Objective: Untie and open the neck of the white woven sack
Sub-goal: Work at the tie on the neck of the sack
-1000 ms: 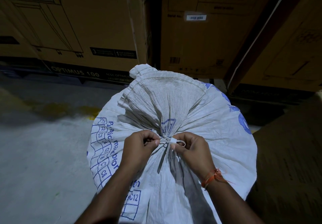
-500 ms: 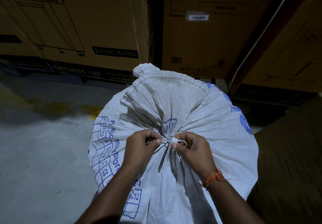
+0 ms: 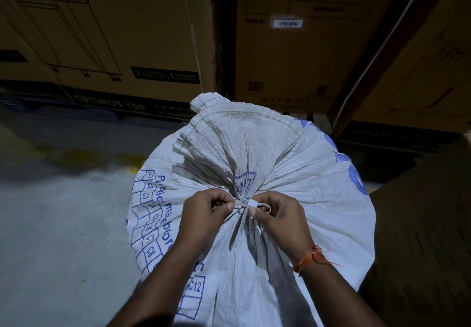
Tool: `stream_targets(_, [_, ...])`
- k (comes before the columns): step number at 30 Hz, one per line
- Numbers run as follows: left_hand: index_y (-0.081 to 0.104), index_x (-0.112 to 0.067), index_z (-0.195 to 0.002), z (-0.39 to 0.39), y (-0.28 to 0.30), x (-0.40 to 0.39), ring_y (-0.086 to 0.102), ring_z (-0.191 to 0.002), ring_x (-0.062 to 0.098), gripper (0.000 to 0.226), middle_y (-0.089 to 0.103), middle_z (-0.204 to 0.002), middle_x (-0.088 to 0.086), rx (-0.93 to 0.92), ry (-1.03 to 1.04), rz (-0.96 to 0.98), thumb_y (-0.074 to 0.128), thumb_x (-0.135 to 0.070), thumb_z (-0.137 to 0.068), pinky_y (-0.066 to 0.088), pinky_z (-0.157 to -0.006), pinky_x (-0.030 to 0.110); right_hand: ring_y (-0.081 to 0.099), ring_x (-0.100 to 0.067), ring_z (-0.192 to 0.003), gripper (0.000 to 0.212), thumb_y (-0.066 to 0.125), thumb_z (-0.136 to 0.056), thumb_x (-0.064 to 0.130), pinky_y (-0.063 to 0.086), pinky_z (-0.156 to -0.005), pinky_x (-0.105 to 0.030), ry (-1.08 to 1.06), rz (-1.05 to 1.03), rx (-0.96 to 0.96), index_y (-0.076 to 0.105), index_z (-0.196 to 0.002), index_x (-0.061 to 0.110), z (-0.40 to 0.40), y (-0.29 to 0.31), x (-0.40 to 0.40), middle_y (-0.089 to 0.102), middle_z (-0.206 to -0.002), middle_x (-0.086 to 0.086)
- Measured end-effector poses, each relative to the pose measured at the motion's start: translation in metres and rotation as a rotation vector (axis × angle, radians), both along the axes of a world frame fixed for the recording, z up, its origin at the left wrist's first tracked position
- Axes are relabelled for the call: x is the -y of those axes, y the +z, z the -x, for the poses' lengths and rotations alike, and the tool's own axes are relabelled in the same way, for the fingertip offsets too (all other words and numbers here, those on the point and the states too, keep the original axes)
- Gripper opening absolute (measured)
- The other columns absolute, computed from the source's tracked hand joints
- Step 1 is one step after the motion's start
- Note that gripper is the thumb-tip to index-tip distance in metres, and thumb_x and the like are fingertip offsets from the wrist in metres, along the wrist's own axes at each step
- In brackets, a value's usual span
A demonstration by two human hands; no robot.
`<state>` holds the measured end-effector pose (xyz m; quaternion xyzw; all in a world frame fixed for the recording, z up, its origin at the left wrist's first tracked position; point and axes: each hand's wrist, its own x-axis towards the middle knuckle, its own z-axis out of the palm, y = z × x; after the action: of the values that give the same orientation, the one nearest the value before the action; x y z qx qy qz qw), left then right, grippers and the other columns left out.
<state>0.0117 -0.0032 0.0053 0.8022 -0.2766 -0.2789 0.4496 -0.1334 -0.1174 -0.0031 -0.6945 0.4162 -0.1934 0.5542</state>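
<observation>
We have the white woven sack standing on the grey floor, filling the centre and lower middle of our view, its blue printing running down the 9 o'clock side. Its neck is gathered tight at the centre, cinched by a white tie whose small loop sticks out toward 3 o'clock and whose loose tail hangs toward 6 o'clock. Above the cinch, toward 12 o'clock, the free mouth of the sack fans out in pleats, still closed.

Our left hand sits just at 9 o'clock of the tie, fingers curled in and thumb pressed to forefinger, pinching the tie where it wraps the neck. Our right hand sits just at 3 o'clock of it, fingers curled, thumb and forefinger pinching the tie at its knot. An orange thread circles the right wrist.

Beyond the sack, from 10 to 2 o'clock, stand large brown cardboard boxes; one carries a white barcode label.
</observation>
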Motion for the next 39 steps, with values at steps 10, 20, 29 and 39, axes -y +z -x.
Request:
stream_targets(10, [0.077, -0.021, -0.079, 0.001, -0.004, 0.001, 0.064, -0.065, 0.007, 0.014, 0.076, -0.073, 0.001, -0.005, 0.031, -0.015, 0.077, -0.011, -0.089, 0.049, -0.059, 0.013, 0.060, 0.003, -0.084, 0.022, 0.087, -0.072, 0.021, 0.044, -0.070, -0.012, 0.074, 0.452, -0.144, 0.065, -0.075, 0.025, 0.007, 0.004, 0.005, 0.065, -0.086, 0.006])
stream_targets(20, [0.069, -0.029, -0.085, 0.022, 0.011, 0.002, 0.068, -0.072, 0.007, 0.038, 0.072, -0.077, -0.005, 0.100, 0.019, -0.002, 0.084, -0.059, -0.068, 0.056, -0.066, 0.024, 0.059, -0.008, -0.092, 0.012, 0.085, -0.076, 0.018, 0.036, -0.078, 0.000, 0.072, 0.478, -0.198, 0.075, -0.071, 0.022, 0.011, -0.002, 0.009, 0.057, -0.096, 0.007])
stream_targets(29, [0.069, -0.022, -0.071, 0.019, -0.001, 0.006, 0.066, -0.076, 0.009, 0.016, 0.069, -0.076, -0.008, 0.261, -0.034, -0.022, 0.083, -0.026, -0.078, 0.054, -0.067, 0.032, 0.053, 0.009, -0.102, 0.012, 0.085, -0.077, 0.014, 0.035, -0.080, 0.003, 0.121, 0.466, -0.145, 0.076, -0.073, 0.020, 0.021, -0.004, 0.015, 0.056, -0.102, 0.004])
stream_targets(39, [0.068, -0.023, -0.069, 0.020, -0.005, 0.005, 0.070, -0.072, 0.010, 0.016, 0.071, -0.071, -0.007, 0.197, -0.034, -0.009, 0.081, -0.025, -0.078, 0.058, -0.069, 0.039, 0.057, 0.009, -0.102, 0.009, 0.087, -0.077, 0.021, 0.040, -0.081, 0.004, 0.090, 0.370, -0.123, 0.079, -0.079, 0.020, 0.019, 0.002, 0.010, 0.053, -0.111, 0.003])
